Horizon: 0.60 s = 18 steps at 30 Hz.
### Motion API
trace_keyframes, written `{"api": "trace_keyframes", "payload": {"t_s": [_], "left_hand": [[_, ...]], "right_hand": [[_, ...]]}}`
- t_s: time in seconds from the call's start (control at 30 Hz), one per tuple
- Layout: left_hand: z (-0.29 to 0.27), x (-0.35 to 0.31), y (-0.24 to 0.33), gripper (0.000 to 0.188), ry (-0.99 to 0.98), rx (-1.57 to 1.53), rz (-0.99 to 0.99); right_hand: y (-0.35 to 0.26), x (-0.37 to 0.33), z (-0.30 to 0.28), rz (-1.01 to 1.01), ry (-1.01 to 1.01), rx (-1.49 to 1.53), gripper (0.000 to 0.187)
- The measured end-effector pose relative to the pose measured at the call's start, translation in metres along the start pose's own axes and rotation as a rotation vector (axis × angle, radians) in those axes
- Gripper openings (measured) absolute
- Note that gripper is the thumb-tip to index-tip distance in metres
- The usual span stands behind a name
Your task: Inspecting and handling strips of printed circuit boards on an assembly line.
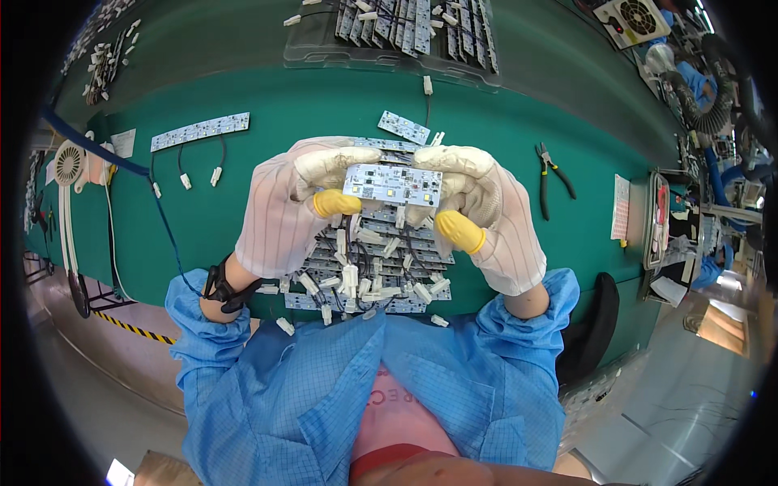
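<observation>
Between my two gloved hands I hold up a small white LED circuit board (pixel 392 187), its face with several square LEDs turned toward me. My left hand (pixel 304 190), in a white striped glove with a yellow thumb cover, grips the left end. At the right end, my right hand (pixel 478 202) pinches it with a yellow-covered thumb below and the fingers above. Under and behind the held board lies a pile of similar boards (pixel 405 306) with black wires and white connectors (pixel 349 281). A short board (pixel 403 127) rests just beyond my hands.
A long LED strip (pixel 200 131) with wired connectors lies to the left. On the right are cutting pliers (pixel 554 180) and a printed sheet (pixel 621 206). A clear tray (pixel 312 55) full of boards stands at the back. A blue wrist cord (pixel 166 223) runs from my left wrist.
</observation>
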<state>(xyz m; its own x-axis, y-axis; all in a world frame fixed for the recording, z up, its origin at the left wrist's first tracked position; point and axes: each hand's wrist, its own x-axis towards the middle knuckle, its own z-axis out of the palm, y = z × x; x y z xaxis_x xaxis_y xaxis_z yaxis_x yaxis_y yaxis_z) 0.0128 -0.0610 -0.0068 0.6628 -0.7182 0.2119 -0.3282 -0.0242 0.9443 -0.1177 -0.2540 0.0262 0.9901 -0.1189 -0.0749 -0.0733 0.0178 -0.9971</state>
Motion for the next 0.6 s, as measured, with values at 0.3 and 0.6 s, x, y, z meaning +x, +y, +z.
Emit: {"api": "trace_keyframes", "payload": {"t_s": [0.3, 0.6], "left_hand": [[0.001, -0.001, -0.009, 0.045, 0.023, 0.066, 0.148], [-0.003, -0.002, -0.012, 0.043, 0.066, 0.083, 0.248]], "right_hand": [[-0.002, -0.001, 0.007, -0.066, 0.078, 0.07, 0.058], [-0.004, 0.0, 0.004, 0.011, 0.098, 0.017, 0.059]]}}
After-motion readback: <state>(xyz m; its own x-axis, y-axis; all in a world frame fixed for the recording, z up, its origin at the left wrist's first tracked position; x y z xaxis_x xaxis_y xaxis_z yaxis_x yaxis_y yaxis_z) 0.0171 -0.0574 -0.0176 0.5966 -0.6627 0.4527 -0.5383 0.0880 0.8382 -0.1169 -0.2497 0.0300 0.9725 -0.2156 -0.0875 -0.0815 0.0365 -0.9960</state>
